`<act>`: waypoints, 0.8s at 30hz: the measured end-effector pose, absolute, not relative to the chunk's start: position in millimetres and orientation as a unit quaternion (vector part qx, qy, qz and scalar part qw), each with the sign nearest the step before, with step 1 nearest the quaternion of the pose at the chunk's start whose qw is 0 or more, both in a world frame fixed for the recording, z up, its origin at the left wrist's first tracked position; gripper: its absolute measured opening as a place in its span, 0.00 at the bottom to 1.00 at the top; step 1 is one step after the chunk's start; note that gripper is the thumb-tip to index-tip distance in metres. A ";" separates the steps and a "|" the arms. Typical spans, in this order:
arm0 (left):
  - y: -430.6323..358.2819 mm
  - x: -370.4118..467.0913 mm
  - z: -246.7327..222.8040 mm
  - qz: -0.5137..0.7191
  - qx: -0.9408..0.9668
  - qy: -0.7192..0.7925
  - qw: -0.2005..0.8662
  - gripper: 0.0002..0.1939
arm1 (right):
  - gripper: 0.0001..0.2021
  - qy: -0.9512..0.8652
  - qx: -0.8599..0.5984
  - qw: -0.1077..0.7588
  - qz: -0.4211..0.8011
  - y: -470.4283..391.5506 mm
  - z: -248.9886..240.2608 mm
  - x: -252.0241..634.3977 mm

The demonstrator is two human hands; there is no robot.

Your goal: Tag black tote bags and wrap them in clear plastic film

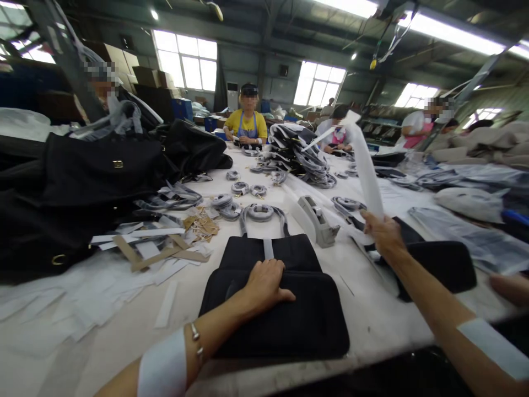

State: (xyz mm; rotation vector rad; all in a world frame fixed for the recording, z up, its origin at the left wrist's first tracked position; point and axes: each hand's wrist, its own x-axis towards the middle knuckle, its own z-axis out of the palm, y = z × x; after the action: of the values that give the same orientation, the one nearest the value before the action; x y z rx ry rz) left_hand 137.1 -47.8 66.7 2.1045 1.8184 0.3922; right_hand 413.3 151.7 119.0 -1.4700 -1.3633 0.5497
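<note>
Near the front edge of the white table [118,353], a black bag [306,314] lies flat, with its handle [285,220] stretched out behind it. On top of the bag rests the left hand [264,284], palm down, fingers close together and thumb out to the side; whether the fingertips grip anything, I cannot tell. Just ahead of those fingers, a pale strip [268,249] lies on the bag. Above and to the right of the bag, the right hand [384,234] is closed around a long white sheet [367,165] that stands up from the fist. Behind the bag, a wrapped coil [261,213] sits within the loop of the handle, and a tape dispenser [316,220] stands behind it to the right. Right of the bag lies another black piece [440,264]. Left of the bag are scattered card strips [126,249], with a pile of black bags [99,171] beyond them. Far behind the bag, across the table, sits a person in a yellow top [259,125].
</note>
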 end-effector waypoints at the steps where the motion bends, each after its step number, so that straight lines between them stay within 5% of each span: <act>1: -44.5 135.9 70.2 0.132 0.735 0.639 0.182 0.28 | 0.18 -0.539 -0.594 0.529 0.276 132.5 110.5 415.8; 6: -42.4 127.8 78.7 0.125 0.740 0.632 0.190 0.24 | 0.19 -0.450 -0.563 0.535 0.441 46.9 54.1 432.6; 9: -41.0 124.4 81.6 0.096 0.750 0.625 0.195 0.26 | 0.24 -0.447 -0.610 0.470 0.456 39.8 31.8 445.7; 15: -20.2 122.4 81.2 0.056 0.701 0.635 0.320 0.30 | 0.35 -0.613 -0.669 0.403 0.120 80.8 48.7 446.0; 18: -14.3 118.6 71.4 0.082 0.682 0.630 0.362 0.24 | 0.28 -0.700 -0.569 0.432 -0.016 58.4 61.4 434.0; 21: -12.8 112.9 62.5 0.127 0.662 0.616 0.409 0.20 | 0.20 -0.723 -0.548 0.401 0.128 9.2 53.4 424.1; 24: -12.5 106.6 61.9 0.167 0.638 0.599 0.455 0.19 | 0.23 -0.621 -0.597 0.367 0.351 -36.8 22.9 417.2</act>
State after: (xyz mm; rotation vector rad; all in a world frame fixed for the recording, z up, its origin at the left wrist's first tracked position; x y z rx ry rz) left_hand 106.6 -12.5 61.9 1.5733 1.4768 0.4112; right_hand 417.2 -36.8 22.9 -1.5336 -1.5947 0.9021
